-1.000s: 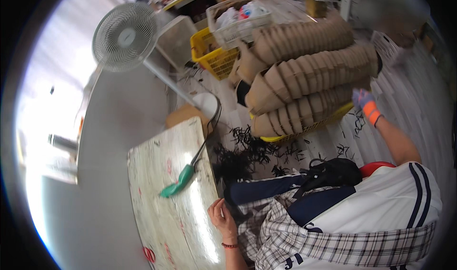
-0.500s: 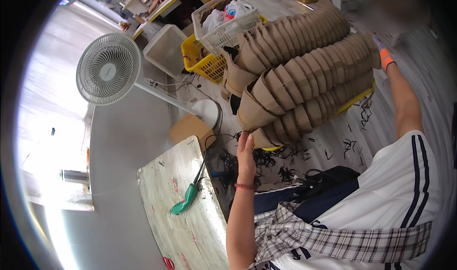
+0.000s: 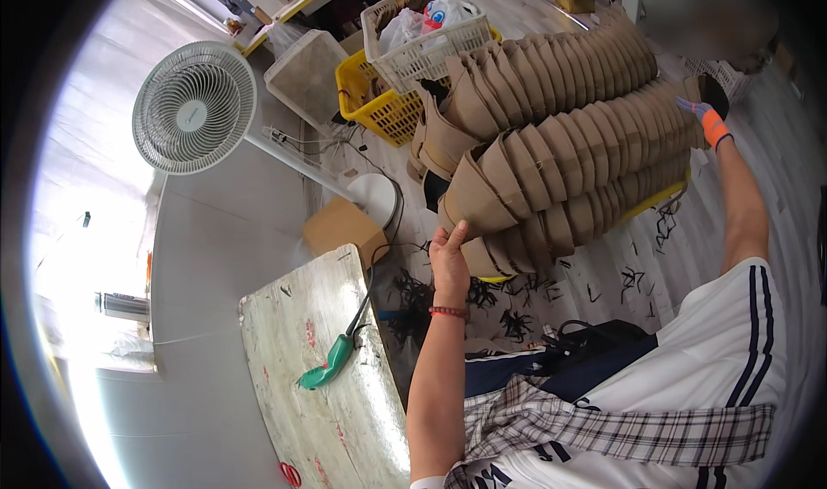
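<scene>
Long rows of nested brown cup-shaped pieces [image 3: 560, 155] lie side by side and on top of one another. My bare left hand [image 3: 450, 261], with a red bead bracelet at the wrist, grips the lower edge of the near end of the middle row, thumb up and fingers bent. At the far end of that row is my right hand [image 3: 711, 125], in an orange and purple-grey glove, holding the last pieces. A dark inner side shows there beyond the fingers. The rows rest on something yellow [image 3: 659, 194], mostly hidden beneath them.
A worktable [image 3: 284, 342] at lower left bears a green corded hand tool [image 3: 327, 366] and red scissors [image 3: 290, 473]. Beyond stand a white fan [image 3: 195, 110], a cardboard box [image 3: 340, 230], and yellow [image 3: 388, 118] and white baskets [image 3: 431, 54]. Black scraps [image 3: 517, 323] litter the floor. A person is at upper right.
My left hand has gone from outstretched fingers to a bent grip with the thumb up. My right hand now shows more fully around the far end. The whole view has shifted slightly.
</scene>
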Demonstrator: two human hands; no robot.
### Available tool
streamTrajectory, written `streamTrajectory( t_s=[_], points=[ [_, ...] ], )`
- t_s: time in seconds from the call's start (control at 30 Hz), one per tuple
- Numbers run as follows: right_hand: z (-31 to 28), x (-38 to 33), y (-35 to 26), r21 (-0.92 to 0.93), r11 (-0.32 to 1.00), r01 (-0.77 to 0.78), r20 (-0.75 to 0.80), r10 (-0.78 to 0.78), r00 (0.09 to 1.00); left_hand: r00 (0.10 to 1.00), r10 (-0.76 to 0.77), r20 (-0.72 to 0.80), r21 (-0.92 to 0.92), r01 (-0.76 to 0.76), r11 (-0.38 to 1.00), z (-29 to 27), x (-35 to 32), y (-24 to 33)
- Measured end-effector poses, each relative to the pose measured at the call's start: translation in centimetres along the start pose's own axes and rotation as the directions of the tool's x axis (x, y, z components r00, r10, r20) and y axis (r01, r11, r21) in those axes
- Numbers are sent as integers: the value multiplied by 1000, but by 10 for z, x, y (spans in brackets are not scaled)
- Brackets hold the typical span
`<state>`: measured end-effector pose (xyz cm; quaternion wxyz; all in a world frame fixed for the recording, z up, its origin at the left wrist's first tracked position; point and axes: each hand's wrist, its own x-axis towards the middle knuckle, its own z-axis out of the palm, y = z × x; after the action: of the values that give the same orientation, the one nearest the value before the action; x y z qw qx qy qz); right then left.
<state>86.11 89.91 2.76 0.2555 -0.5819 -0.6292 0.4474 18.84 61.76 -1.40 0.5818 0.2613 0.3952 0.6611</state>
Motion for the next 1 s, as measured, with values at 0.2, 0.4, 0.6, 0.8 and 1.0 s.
streamTrajectory(
  t_s=[0.2,0.4,0.6,0.8,1.0],
  points=[
    [-24,-27,-24,-279,908,312,152,-279,948,993,-47,105,115,34,993,20,-5,29],
    [31,-54,-31,-209,947,243,28,-243,970,987,-159,38,134,152,979,29,-6,42],
    [30,-65,-33,-134,972,193,54,-187,981,957,-235,171,158,209,965,43,1,42],
    [11,-99,-54,-85,949,304,47,-301,953,964,-210,161,71,201,977,54,-11,34],
    [37,-127,-63,274,944,185,-138,-152,979,977,-149,154,36,145,989,56,-35,44]
  ],
)
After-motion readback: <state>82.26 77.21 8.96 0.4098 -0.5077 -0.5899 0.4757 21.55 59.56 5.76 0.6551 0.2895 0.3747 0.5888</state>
